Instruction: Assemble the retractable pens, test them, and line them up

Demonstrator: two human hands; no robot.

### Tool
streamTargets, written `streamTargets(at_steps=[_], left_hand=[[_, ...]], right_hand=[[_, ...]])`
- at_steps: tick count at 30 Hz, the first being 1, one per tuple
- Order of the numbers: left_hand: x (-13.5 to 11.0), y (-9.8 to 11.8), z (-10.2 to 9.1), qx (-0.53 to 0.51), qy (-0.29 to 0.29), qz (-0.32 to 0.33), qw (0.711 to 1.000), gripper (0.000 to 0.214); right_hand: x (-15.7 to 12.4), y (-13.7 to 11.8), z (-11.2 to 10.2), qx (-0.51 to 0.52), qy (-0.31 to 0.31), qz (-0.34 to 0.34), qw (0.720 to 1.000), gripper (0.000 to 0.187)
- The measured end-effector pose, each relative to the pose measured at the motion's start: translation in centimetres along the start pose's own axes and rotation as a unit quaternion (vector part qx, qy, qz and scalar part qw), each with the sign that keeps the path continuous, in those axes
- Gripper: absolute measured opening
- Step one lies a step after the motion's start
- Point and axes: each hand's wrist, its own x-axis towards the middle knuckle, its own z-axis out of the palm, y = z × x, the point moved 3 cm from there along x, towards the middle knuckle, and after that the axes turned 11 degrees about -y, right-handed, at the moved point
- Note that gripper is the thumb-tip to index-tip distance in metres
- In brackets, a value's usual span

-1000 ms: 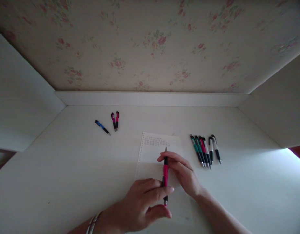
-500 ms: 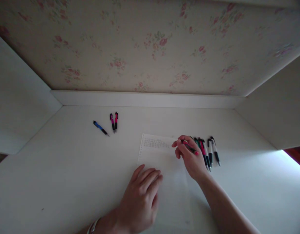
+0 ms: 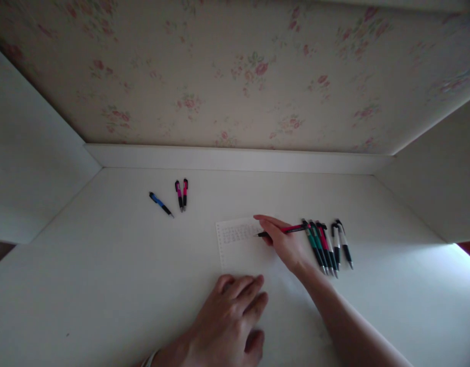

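Note:
My right hand grips a red and black pen, its tip pointing left at the rows of handwriting on a sheet of paper. Whether the tip touches the paper I cannot tell. Punched holes run down the sheet's left edge. My left hand lies flat, palm down, over the lower part of the sheet, fingers stretched out and nothing held. It hides much of the paper there. A band circles the left wrist, partly out of view.
Right of my right hand lies a row of pens, green, red and white with black grips. Two white pens lie just beyond. At the back left are a blue pen and two pink-purple pens. White panels border the desk.
My right hand has turned the pen so its tip points left at the writing. The sheet has tilted, and my left hand has shifted slightly right and down.

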Motion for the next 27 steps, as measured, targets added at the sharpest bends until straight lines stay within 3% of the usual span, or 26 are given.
streamTargets(at_steps=[5, 16, 27], left_hand=[[0.1, -0.3, 0.2, 0.033, -0.005, 0.010, 0.999, 0.048], [0.3, -0.6, 0.1, 0.066, -0.021, 0.026, 0.997, 0.046], [0.1, -0.6, 0.2, 0.071, -0.013, 0.026, 0.997, 0.047]], right_hand=[[1.2, 0.4, 0.7, -0.056, 0.018, 0.000, 0.998, 0.012], [1.2, 0.7, 0.9, -0.159, 0.044, -0.006, 0.986, 0.019], [1.1, 0.3, 0.9, -0.191, 0.051, -0.011, 0.980, 0.020]])
